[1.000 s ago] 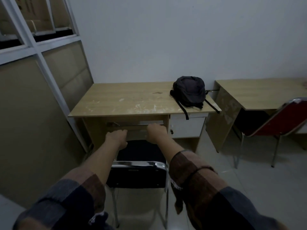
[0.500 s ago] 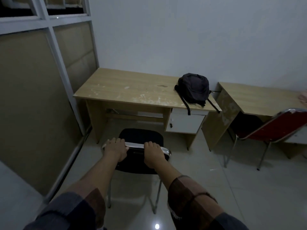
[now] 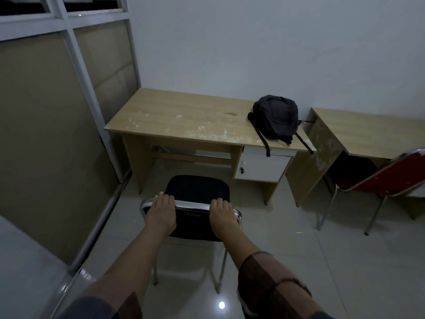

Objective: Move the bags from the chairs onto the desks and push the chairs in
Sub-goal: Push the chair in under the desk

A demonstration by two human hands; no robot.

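A: Standing well back from the left desk (image 3: 174, 118) now, is the black chair (image 3: 197, 192)? A second ago its seat was tucked under the front edge, with both hands reaching past the backrest.

B: Yes, it is sitting out on the tiled floor (image 3: 299, 261), clear of the desk's front edge, its seat facing the knee space. Half a second ago it was already out; the view is showing much the same now, only a little higher and further back.

A: How are the hands lying?

B: Both forearms are stretching forward and down. The left hand (image 3: 161, 211) is gripping the chrome top rail near the backrest's left corner, fingers curling over the front of the rail. The right hand (image 3: 222, 215) is gripping the same rail near its right corner, fingers wrapping over it likewise. The knuckles are facing up.

A: And the bag?

B: The black backpack (image 3: 274, 118) is resting on the left desk at its back right corner, near the white wall (image 3: 253, 42), with two straps hanging over the front edge above the white drawer unit (image 3: 259, 168).

A: Anything on the right?

B: The red chair (image 3: 379, 178) is standing pulled out and tilted away from the right desk (image 3: 368, 132), partly cut off by the picture's edge. A panelled partition (image 3: 46, 134) is running along the left.
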